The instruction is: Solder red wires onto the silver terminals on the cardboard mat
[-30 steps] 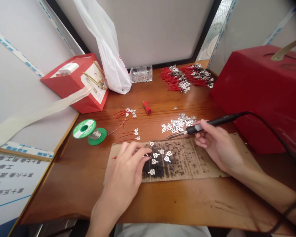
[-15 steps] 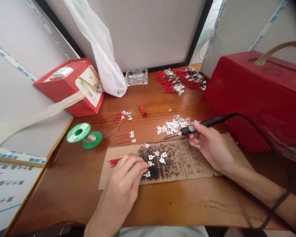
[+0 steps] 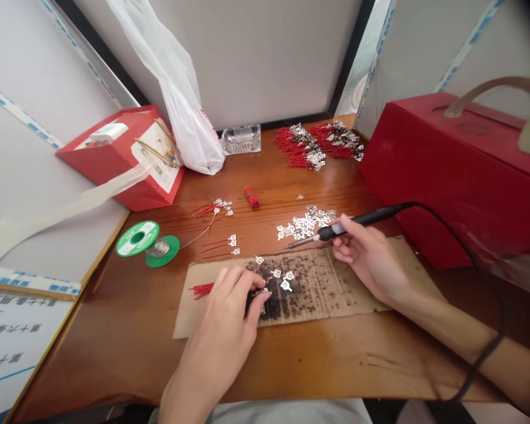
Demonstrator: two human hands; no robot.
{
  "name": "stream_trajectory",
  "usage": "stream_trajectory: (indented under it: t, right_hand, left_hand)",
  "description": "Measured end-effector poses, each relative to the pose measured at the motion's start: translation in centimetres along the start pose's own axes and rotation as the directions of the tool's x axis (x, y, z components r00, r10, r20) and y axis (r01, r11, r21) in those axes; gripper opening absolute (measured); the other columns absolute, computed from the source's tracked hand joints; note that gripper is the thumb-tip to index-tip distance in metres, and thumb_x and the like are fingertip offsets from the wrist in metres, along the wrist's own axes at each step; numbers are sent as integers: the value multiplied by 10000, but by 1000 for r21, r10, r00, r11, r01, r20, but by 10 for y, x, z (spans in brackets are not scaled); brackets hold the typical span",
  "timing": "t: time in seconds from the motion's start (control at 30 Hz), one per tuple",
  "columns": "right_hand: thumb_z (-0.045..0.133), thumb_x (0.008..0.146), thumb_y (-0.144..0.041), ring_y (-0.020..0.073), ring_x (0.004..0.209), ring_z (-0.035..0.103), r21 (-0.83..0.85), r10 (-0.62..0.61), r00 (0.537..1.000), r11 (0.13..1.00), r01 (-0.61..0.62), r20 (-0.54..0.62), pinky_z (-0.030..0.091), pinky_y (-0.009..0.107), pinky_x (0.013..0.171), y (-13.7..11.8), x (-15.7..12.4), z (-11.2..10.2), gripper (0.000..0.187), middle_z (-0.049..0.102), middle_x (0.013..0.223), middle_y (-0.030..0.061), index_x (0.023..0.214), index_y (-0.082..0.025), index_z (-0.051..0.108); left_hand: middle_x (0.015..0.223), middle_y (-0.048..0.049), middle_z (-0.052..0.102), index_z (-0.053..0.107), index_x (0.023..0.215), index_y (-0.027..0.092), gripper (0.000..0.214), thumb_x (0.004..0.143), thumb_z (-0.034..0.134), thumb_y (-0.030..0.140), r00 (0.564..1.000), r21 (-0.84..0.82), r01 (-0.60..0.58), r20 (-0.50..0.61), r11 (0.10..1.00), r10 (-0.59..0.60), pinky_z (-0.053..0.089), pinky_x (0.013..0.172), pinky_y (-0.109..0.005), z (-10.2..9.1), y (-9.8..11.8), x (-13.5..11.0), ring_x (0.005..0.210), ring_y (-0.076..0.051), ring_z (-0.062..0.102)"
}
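My right hand (image 3: 373,259) grips a soldering iron (image 3: 348,225) by its black handle, the metal tip pointing left above the cardboard's back edge. My left hand (image 3: 229,312) rests over the left part of the scorched cardboard (image 3: 327,288), thumb and index finger closing around a small metal terminal tab (image 3: 265,290), partly hidden by the fingertips. Several loose tabs (image 3: 286,285) lie just right of these fingers. Beside the left hand is a bundle of red wires (image 3: 202,290), partly covered by it.
A green solder spool (image 3: 162,251) stands at left with its strand trailing right. Behind the cardboard lie a pile of tabs (image 3: 307,224), tabs with red wires (image 3: 221,242) and a tied wire bundle (image 3: 251,197). A red case (image 3: 450,176) stands right; the iron's cord (image 3: 468,253) loops past it.
My left thumb and index finger have spread and moved onto the tabs at the cardboard's dark patch. The soldering iron stays nearly where it was; the whole view has shifted slightly.
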State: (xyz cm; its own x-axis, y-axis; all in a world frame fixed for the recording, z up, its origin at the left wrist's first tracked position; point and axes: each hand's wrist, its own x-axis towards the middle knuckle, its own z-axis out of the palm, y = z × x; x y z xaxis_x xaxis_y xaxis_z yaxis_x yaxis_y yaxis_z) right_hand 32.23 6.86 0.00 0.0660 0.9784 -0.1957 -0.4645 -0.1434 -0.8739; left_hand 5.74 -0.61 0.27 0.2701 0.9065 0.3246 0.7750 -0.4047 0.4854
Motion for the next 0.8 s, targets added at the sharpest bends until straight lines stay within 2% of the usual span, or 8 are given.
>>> stream_trajectory:
  t: [0.17, 0.37, 0.5, 0.6, 0.8]
  right_hand:
    - [1086, 653, -583, 89, 575, 449, 24, 19, 1000, 1000, -19, -18, 345, 235, 479, -1, -1, 1, 557, 608, 684, 7, 840, -174, 758]
    - [1107, 604, -579, 75, 578, 443, 45, 32, 999, 999, -30, -38, 347, 216, 487, -2, -1, 3, 589, 612, 683, 7, 802, -165, 737]
    - [1102, 611, -577, 82, 579, 438, 53, 34, 999, 998, -32, -38, 347, 226, 487, -2, 0, 3, 580, 606, 681, 7, 797, -170, 734]
    - [1102, 619, -564, 84, 577, 441, 60, 37, 999, 998, -34, -38, 338, 228, 484, -2, 0, 2, 567, 611, 681, 9, 807, -172, 738]
    - [1121, 579, -553, 75, 568, 443, 78, 45, 998, 996, -41, -46, 342, 215, 482, -3, -1, 3, 592, 617, 672, 10, 821, -157, 753]
  left_hand:
    - [993, -31, 648, 615, 994, 222, 118, 1106, 602, 185, 996, 2, 46, 73, 999, -46, 484, 786, -361, -2, 1, 3, 926, -232, 601]
    - [976, -29, 646, 590, 981, 228, 147, 1123, 552, 213, 993, -24, 66, 102, 998, -63, 475, 747, -348, -6, 10, 7, 883, -220, 600]
    - [887, -14, 623, 607, 972, 232, 175, 1127, 528, 220, 995, -54, 71, 77, 996, -67, 472, 686, -321, -8, 15, 8, 804, -196, 590]
    - [916, -10, 660, 661, 1069, 234, 141, 1126, 533, 218, 997, -82, 69, 36, 994, -66, 502, 682, -300, -11, 12, 9, 777, -168, 617]
    - [991, -15, 732, 728, 1084, 243, 70, 1096, 659, 245, 999, -96, 38, 28, 995, -35, 536, 760, -310, -14, 5, 8, 877, -180, 676]
